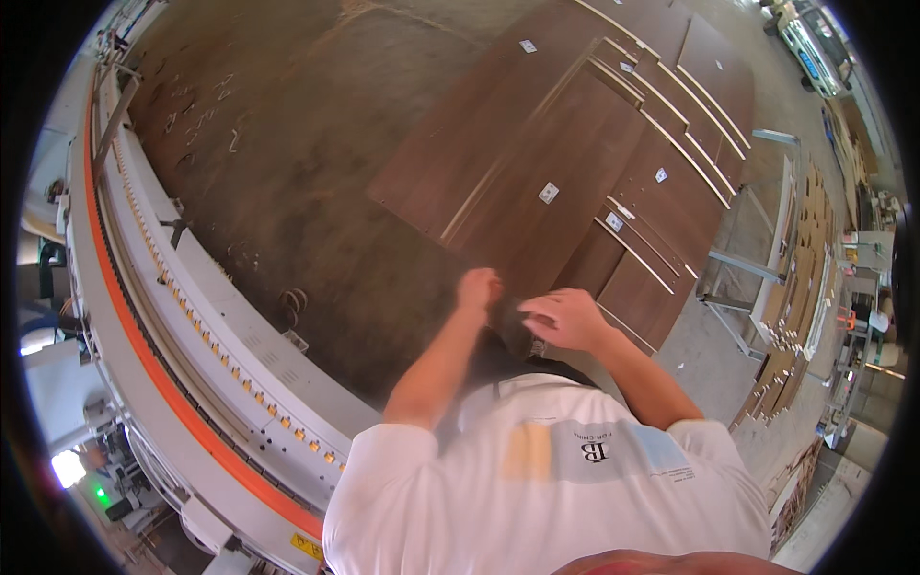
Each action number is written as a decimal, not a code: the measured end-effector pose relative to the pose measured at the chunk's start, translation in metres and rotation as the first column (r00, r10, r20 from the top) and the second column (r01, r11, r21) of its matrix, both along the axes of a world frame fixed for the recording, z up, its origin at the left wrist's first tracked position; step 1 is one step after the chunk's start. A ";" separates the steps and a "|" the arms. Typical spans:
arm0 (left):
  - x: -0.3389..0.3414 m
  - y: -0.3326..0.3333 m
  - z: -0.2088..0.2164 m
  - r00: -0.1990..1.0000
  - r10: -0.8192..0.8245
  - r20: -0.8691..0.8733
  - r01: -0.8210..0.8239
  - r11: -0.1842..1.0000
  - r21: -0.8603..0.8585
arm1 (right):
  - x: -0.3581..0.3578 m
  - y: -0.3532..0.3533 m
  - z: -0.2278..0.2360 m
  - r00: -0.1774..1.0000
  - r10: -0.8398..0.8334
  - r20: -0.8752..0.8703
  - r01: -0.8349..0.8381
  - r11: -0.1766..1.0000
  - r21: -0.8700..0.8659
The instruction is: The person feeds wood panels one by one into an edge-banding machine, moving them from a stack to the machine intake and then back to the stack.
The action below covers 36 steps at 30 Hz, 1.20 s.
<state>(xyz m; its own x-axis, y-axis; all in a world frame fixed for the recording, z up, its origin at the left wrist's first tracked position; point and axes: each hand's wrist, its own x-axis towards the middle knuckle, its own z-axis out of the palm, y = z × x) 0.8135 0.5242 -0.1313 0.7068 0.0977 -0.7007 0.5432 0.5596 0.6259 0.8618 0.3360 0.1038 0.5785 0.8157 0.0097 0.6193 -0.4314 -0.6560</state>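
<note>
Already, brown panels [575, 144] lie labelled, overlapping, untouched; my right hand [567, 319] loosely spread, left hand [479, 287] curled, can't tell grip.

Your shirt [594, 527]: white, its print [527, 452] yellow, grey and pale blue.
Panels [537, 163] ahead of your right hand [567, 318]: dark reddish brown, pale-edged, labels [548, 193] white.
Machine [240, 331] left of your left hand [479, 287]: whitish, striped orange, dotted with yellow pieces [259, 396].

L hand [480, 287] & R hand [565, 319] nr brn panels [522, 182].
</note>
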 end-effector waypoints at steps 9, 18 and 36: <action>0.073 0.144 -0.174 0.887 0.338 -0.315 -0.040 0.737 0.675 | -0.185 -0.259 -0.120 0.606 -0.795 -0.025 0.475 0.387 -0.790; 0.094 0.148 -0.121 0.872 0.432 -0.231 -0.288 0.834 0.472 | -0.334 -0.304 -0.134 0.210 -0.951 -0.226 0.496 0.303 -0.814; -0.093 -0.045 -0.055 0.874 0.425 -0.236 -0.386 0.902 0.196 | -0.172 -0.392 -0.236 0.670 -0.629 -0.393 0.336 0.730 -0.595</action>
<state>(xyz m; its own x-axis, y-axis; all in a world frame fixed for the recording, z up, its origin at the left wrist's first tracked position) 0.7206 0.4792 -0.1864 0.3729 0.4447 -0.8144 0.4437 0.6854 0.5774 0.6893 -0.0562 -0.1323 0.6685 0.2339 -0.7059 -0.1640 -0.8795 -0.4467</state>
